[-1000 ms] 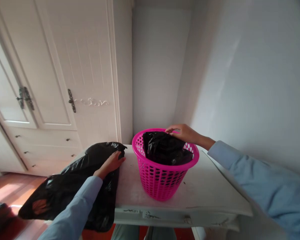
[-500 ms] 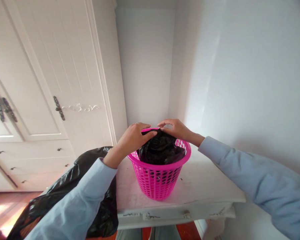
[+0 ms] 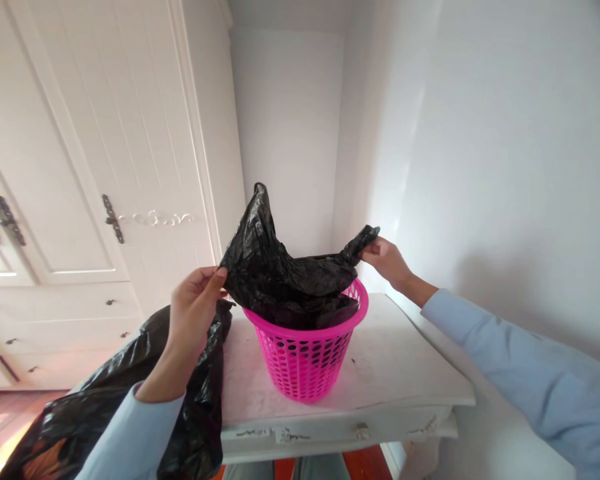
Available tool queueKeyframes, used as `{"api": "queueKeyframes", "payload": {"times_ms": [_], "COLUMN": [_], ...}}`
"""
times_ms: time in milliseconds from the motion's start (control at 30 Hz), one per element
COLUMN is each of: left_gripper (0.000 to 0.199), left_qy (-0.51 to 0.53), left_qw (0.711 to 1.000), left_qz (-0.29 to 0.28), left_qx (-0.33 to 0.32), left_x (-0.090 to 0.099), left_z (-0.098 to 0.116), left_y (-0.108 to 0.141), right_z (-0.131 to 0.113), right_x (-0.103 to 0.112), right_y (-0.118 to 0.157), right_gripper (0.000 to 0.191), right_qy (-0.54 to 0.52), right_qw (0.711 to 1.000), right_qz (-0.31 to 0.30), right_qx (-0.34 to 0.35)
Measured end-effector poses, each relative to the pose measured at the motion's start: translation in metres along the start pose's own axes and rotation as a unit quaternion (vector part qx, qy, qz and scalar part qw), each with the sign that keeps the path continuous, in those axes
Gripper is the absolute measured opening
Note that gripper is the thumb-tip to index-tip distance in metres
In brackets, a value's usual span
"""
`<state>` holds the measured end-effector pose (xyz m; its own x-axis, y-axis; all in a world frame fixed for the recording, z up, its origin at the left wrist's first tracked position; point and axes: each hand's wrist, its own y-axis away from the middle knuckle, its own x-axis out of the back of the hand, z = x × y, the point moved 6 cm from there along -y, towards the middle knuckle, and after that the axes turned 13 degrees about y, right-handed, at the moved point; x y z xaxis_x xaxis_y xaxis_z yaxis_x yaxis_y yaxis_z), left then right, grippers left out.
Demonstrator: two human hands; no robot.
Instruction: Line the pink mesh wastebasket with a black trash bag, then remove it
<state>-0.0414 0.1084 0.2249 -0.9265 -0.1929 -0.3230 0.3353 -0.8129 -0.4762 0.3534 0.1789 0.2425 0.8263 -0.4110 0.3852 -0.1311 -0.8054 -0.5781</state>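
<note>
A black plastic bag (image 3: 285, 283) rises out of a pink perforated basket (image 3: 305, 363), its top edge stretched between my two hands. My left hand (image 3: 193, 313) pinches the bag's left edge, just outside the basket rim. On the other side, my right hand (image 3: 386, 262) grips a gathered corner of the same bag, a little above the rim. One peak of plastic stands up near the left. The lower part of the bag sits inside the basket, dark through the upper holes.
The basket stands on a small white table (image 3: 400, 367) with a drawer knob (image 3: 363, 431). A second, larger black plastic bag (image 3: 200, 413) hangs at the table's left side. A white wardrobe (image 3: 95, 153) is on the left, and a pale wall (image 3: 505, 167) closes off the right.
My hands have moved apart from the basket's far rim, left hand to the left and right hand to the right. The bag is now pulled up and spread above the rim.
</note>
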Motion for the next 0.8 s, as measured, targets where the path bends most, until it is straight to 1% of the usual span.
{"api": "queueKeyframes", "payload": {"times_ms": [67, 133, 200, 233, 267, 300, 333, 367, 400, 433, 467, 500, 533, 567, 600, 633, 667, 733, 767, 800], "left_gripper": [0.04, 0.043, 0.046, 0.047, 0.047, 0.046, 0.043, 0.04, 0.036, 0.033, 0.032, 0.032, 0.034, 0.036, 0.04, 0.046, 0.053, 0.066, 0.065, 0.06], "left_qy": [0.048, 0.069, 0.074, 0.07, 0.058, 0.034, -0.006, -0.058, -0.115, -0.172, -0.22, -0.259, -0.291, -0.32, -0.353, -0.384, -0.417, -0.467, -0.489, -0.508], "left_qw": [0.998, 0.994, 0.992, 0.992, 0.993, 0.996, 0.998, 0.994, 0.983, 0.963, 0.936, 0.908, 0.88, 0.852, 0.824, 0.795, 0.764, 0.702, 0.675, 0.652], "left_qz": [0.019, 0.026, 0.03, 0.037, 0.049, 0.062, 0.07, 0.066, 0.044, 0.008, -0.042, -0.099, -0.157, -0.216, -0.276, -0.332, -0.385, -0.467, -0.496, -0.516], "left_qx": [0.044, 0.075, 0.101, 0.103, 0.09, 0.057, 0.004, -0.063, -0.138, -0.208, -0.27, -0.314, -0.342, -0.353, -0.347, -0.331, -0.307, -0.266, -0.244, -0.225], "left_x": [0.012, 0.021, 0.029, 0.032, 0.035, 0.037, 0.037, 0.033, 0.024, 0.01, -0.007, -0.026, -0.044, -0.063, -0.081, -0.097, -0.11, -0.129, -0.135, -0.138], "left_z": [-0.01, -0.02, -0.029, -0.031, -0.03, -0.025, -0.015, -0.002, 0.014, 0.029, 0.042, 0.052, 0.057, 0.058, 0.054, 0.047, 0.037, 0.015, 0.005, -0.002], "left_y": [0.007, 0.013, 0.018, 0.02, 0.022, 0.023, 0.025, 0.027, 0.03, 0.034, 0.038, 0.04, 0.04, 0.038, 0.033, 0.026, 0.019, 0.005, -0.001, -0.007], "right_z": [0.015, 0.025, 0.029, 0.029, 0.027, 0.025, 0.02, 0.013, 0.003, -0.012, -0.029, -0.048, -0.066, -0.082, -0.093, -0.101, -0.104, -0.102, -0.099, -0.096], "right_x": [0.003, 0.005, 0.006, 0.007, 0.008, 0.01, 0.014, 0.018, 0.024, 0.028, 0.03, 0.027, 0.019, 0.007, -0.007, -0.023, -0.037, -0.06, -0.068, -0.072], "right_y": [0.008, 0.017, 0.023, 0.025, 0.026, 0.026, 0.026, 0.027, 0.028, 0.03, 0.034, 0.039, 0.045, 0.049, 0.053, 0.056, 0.056, 0.053, 0.051, 0.047], "right_gripper": [0.038, 0.044, 0.045, 0.045, 0.045, 0.044, 0.043, 0.043, 0.042, 0.041, 0.039, 0.038, 0.038, 0.04, 0.046, 0.053, 0.062, 0.076, 0.076, 0.072], "right_qy": [-0.052, -0.081, -0.1, -0.104, -0.102, -0.094, -0.081, -0.061, -0.035, 0.0, 0.042, 0.088, 0.136, 0.182, 0.223, 0.258, 0.288, 0.336, 0.352, 0.361], "right_qw": [0.995, 0.985, 0.977, 0.975, 0.975, 0.977, 0.98, 0.985, 0.988, 0.987, 0.982, 0.972, 0.958, 0.942, 0.923, 0.903, 0.883, 0.846, 0.831, 0.82], "right_qz": [0.004, 0.01, 0.013, 0.015, 0.019, 0.029, 0.049, 0.079, 0.118, 0.155, 0.179, 0.182, 0.158, 0.108, 0.042, -0.032, -0.106, -0.235, -0.282, -0.315], "right_qx": [-0.084, -0.152, -0.189, -0.196, -0.196, -0.19, -0.173, -0.143, -0.096, -0.035, 0.038, 0.118, 0.195, 0.261, 0.311, 0.342, 0.355, 0.341, 0.327, 0.314]}}
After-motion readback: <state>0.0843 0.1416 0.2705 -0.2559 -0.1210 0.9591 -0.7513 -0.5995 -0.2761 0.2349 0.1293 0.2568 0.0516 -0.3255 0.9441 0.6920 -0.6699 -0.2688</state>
